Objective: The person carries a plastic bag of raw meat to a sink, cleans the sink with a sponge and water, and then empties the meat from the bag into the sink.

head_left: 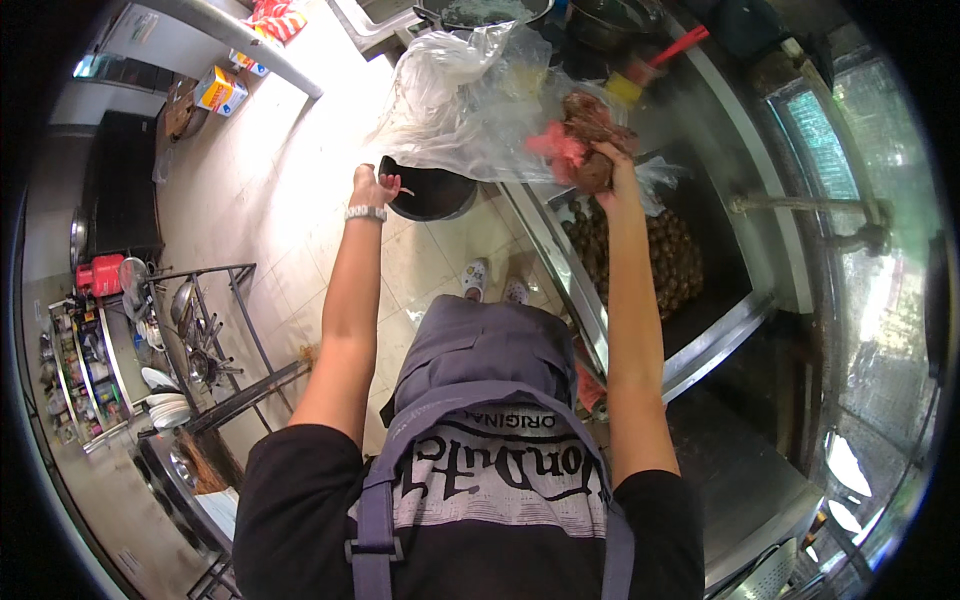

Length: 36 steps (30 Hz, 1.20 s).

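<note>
A large clear plastic bag (455, 105) stretches in front of me, crumpled and whitish at its left. My left hand (376, 187), a metal band on its wrist, is at the bag's lower left edge with fingers curled; it appears to grip that edge, though glare blurs it. A black bucket (440, 197) stands on the floor just beside it. To the right, my right hand (614, 172) is closed on a reddish-brown lump (590, 125) with a pink-red part, smeared by motion. Below the lump, many small round brown things (672, 262) fill part of the metal basin (705, 350).
A red-handled tool (680, 45) and dark pans (610, 20) stand at the far right. On the left are a black metal rack (250, 320), stacked white plates (168, 412) and a shelf of jars (92, 370). A pale post (245, 45) crosses the far left, near a yellow-white carton (220, 92).
</note>
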Each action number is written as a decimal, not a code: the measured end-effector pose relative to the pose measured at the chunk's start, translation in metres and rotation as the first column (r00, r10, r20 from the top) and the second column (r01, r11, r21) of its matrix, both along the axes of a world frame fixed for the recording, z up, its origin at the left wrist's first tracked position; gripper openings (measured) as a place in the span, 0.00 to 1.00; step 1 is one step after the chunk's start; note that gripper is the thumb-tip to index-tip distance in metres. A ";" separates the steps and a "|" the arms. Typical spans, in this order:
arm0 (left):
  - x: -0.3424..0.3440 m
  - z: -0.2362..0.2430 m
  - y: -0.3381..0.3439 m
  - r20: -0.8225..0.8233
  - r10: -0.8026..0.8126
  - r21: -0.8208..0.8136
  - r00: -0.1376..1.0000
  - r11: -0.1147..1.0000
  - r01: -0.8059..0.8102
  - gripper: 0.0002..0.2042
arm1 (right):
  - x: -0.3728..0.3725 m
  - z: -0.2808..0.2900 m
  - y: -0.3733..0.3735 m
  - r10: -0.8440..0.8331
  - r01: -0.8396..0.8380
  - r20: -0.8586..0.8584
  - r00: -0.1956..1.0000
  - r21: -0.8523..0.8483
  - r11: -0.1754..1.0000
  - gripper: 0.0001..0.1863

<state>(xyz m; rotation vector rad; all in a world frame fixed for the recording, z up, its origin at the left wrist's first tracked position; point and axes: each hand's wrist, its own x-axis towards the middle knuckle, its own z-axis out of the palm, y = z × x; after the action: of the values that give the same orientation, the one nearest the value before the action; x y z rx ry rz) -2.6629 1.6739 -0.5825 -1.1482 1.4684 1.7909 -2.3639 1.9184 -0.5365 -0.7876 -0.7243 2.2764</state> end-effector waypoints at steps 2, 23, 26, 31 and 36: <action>0.033 0.017 -0.006 -0.224 -0.208 -0.060 0.952 0.978 0.200 0.15 | 0.013 -0.003 0.002 -0.084 0.077 -0.044 0.995 -0.139 0.987 0.14; 0.099 0.116 0.117 -0.379 -0.769 -0.842 -0.515 0.517 -0.151 0.16 | -0.017 0.042 0.039 0.325 -0.325 0.069 0.943 -0.016 0.946 0.21; 0.105 0.137 0.096 -0.409 -0.729 -0.882 -0.549 0.471 0.032 0.15 | -0.084 0.030 0.009 0.615 -0.629 -0.170 0.770 -0.039 0.776 0.20; 0.111 0.166 0.054 -0.415 -0.772 -0.889 -0.482 0.456 0.034 0.11 | -0.204 0.008 -0.062 0.648 -0.665 -0.159 0.745 -0.089 0.742 0.12; 0.067 0.189 -0.006 -0.376 -0.835 -0.878 -0.401 0.460 -0.135 0.12 | -0.251 0.000 -0.140 0.527 -0.750 0.541 0.655 0.387 0.536 0.50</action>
<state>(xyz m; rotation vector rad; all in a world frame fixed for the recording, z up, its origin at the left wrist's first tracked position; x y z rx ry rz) -2.5964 1.6680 -0.3939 1.5082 2.9064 1.0961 -2.6147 1.7789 -0.5367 -0.6875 -2.1110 2.2674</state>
